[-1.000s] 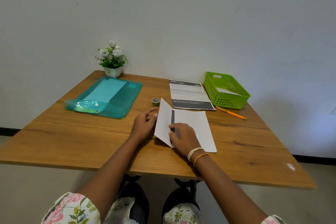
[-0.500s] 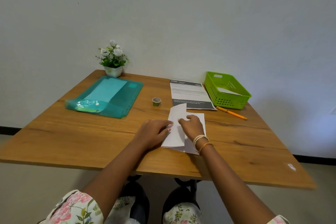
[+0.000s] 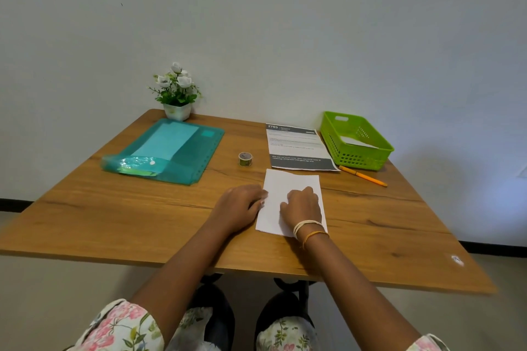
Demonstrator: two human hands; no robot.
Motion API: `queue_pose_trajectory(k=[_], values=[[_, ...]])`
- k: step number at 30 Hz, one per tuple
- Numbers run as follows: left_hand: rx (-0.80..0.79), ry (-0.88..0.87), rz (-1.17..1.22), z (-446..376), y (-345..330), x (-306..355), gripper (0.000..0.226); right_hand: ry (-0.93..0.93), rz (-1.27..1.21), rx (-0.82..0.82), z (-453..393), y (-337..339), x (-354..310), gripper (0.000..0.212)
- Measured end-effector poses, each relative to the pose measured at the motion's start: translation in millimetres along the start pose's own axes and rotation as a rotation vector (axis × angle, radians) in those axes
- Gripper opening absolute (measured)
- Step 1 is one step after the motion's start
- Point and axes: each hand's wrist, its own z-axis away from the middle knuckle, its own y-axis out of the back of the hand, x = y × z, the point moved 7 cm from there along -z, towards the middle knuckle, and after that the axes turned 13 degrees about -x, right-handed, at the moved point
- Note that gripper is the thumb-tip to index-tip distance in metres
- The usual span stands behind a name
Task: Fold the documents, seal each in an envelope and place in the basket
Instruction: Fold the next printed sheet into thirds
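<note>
Document (image 3: 291, 185) folded, long axis toward wall | hands: left (image 3: 238, 205) and right (image 3: 302, 204) flat, pressing it

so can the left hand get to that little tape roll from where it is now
Probably yes. The left hand rests at the folded paper's left edge, and the tape roll stands just beyond it on bare table. Nothing lies between them; the teal folder sits off to the left.

printed sheet (image 3: 296, 145): text unreadable | folded paper (image 3: 291, 182): part hidden under right hand (image 3: 302, 205)
</note>
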Motion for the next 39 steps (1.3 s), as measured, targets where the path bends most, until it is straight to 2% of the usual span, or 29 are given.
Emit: queue_pose_trajectory(k=[3,7,11,15,18,22,25,27,29,31,36,39], values=[[-0.030,0.080,-0.064,-3,-4,-5,0.042,0.091,0.048,0.064,7,-3,-7,0.036],[-0.053,0.132,-0.080,-5,-7,-7,0.045,0.152,0.031,0.024,12,-17,-7,0.051],[-0.119,0.144,-0.030,-4,-8,-5,0.045,0.162,0.040,0.037,12,-23,-4,0.054],[-0.149,0.218,0.255,-8,-7,-15,0.042,0.177,0.009,0.067,12,-20,-8,0.051],[-0.127,0.202,0.518,-12,-11,-16,0.041,0.185,-0.076,0.071,12,-22,-6,0.050],[0.019,0.126,0.766,-9,-8,-7,0.041,0.271,-0.317,0.047,13,-15,-9,0.041],[0.059,0.067,0.828,-8,-7,1,0.041,0.302,-0.554,-0.004,12,-4,-13,0.039],[0.054,0.044,0.786,-7,-10,5,0.040,0.277,-0.788,-0.126,5,-2,-15,0.045],[0.019,0.033,0.590,-6,-15,9,0.043,0.239,-1.074,-0.277,-1,-2,-17,0.040],[-0.039,0.039,0.382,-5,-20,14,0.043,0.189,-1.176,-0.351,-7,-1,-15,0.030],[-0.102,0.061,0.187,-5,-24,20,0.040,0.030,-0.958,-0.365,-16,-3,4,0.024],[-0.095,0.070,0.171,-4,-22,20,0.039,0.030,-0.718,-0.328,-19,0,12,0.033]])
